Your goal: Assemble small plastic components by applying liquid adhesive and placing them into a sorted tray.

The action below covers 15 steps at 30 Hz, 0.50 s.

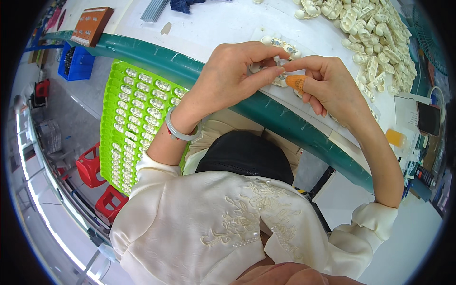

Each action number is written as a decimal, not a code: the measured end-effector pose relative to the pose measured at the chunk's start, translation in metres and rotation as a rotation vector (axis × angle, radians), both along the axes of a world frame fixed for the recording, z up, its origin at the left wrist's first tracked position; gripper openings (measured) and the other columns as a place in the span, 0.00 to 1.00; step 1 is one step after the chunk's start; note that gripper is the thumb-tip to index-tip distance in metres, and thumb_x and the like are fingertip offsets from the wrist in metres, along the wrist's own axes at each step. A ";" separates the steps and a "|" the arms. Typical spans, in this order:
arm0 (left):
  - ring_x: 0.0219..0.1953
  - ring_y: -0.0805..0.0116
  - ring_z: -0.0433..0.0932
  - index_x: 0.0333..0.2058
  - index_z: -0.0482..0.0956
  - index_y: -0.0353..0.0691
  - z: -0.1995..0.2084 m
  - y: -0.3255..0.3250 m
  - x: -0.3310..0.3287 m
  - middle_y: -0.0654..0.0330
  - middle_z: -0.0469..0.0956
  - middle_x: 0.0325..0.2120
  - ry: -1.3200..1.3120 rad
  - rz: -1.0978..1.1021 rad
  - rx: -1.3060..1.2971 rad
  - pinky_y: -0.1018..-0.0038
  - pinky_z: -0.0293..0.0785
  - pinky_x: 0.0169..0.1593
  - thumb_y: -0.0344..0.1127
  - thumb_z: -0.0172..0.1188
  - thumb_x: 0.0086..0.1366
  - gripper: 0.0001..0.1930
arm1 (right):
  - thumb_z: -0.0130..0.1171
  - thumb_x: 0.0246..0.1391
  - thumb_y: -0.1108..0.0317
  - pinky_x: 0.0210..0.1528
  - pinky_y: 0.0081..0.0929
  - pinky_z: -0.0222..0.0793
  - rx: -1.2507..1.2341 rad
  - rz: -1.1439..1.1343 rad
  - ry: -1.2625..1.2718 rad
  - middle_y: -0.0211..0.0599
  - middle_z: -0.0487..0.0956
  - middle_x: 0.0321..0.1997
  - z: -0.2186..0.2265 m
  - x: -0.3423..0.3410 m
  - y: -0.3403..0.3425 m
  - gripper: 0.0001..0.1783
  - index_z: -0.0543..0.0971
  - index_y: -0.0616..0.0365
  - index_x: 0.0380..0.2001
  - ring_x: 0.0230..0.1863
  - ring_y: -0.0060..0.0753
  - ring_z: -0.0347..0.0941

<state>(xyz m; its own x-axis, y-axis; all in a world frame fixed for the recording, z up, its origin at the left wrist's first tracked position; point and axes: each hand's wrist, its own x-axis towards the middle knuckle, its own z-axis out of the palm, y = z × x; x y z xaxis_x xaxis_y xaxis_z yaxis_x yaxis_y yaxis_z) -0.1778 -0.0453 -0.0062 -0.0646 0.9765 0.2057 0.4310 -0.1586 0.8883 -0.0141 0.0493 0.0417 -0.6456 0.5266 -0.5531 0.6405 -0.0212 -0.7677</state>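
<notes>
Cream rounded shells (375,45) heap near the right hand (332,85), its grip unclear; the left hand (230,73) pinches a white nub (276,58).

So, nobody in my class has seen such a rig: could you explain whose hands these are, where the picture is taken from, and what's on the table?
There is no robot: these are one person's bare left hand and right hand. A wide fisheye camera on the person's head looks down, so straight edges bend. On the white-topped, green-edged table lie a heap of cream-coloured, rounded parts and a flat orange-brown block. Beside it, a bright green tray carries rows of small, shiny parts. The left fingertips seem to pinch a small white piece; the right fingers meet them, but their grip is unclear.
</notes>
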 end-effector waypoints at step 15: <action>0.27 0.64 0.75 0.37 0.76 0.39 -0.014 -0.004 0.016 0.60 0.75 0.25 0.327 0.155 0.372 0.73 0.73 0.28 0.26 0.60 0.47 0.15 | 0.47 0.47 0.77 0.11 0.15 0.59 -0.018 -0.098 0.049 0.31 0.70 0.15 -0.001 -0.005 -0.009 0.12 0.75 0.67 0.36 0.09 0.16 0.63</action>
